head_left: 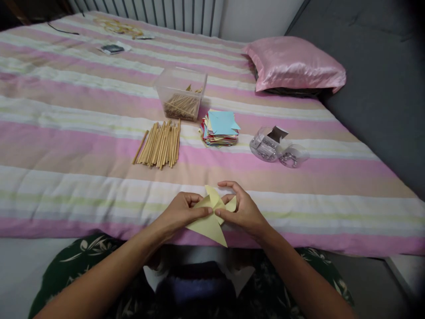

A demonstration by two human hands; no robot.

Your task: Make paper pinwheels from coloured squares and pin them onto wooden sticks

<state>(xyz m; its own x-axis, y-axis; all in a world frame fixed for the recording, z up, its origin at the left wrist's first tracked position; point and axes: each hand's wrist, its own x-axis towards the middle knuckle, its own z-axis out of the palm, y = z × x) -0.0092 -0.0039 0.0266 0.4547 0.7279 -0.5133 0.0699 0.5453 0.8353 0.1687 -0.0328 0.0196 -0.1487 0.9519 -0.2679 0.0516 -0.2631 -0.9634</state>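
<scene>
A pale yellow paper pinwheel (pixel 207 229), partly folded, is held between my two hands above the near edge of the bed. My left hand (pixel 186 210) is closed on its left side, thumb pressed near the centre. From the other side my right hand (pixel 242 210) pinches it with the thumb near the middle, the index finger raised off the paper. Two corners curl up toward the centre, while a large flap points down toward me. Fingers behind the paper are partly hidden.
Beyond my hands lie a bundle of thin wooden sticks (pixel 161 146), a stack of coloured paper (pixel 224 124) and small clear containers of metal pins (pixel 265 146). A clear plastic box (pixel 181 95) of sticks stands behind. A pink pillow (pixel 299 64) rests at the back right of the striped bed (pixel 83 141).
</scene>
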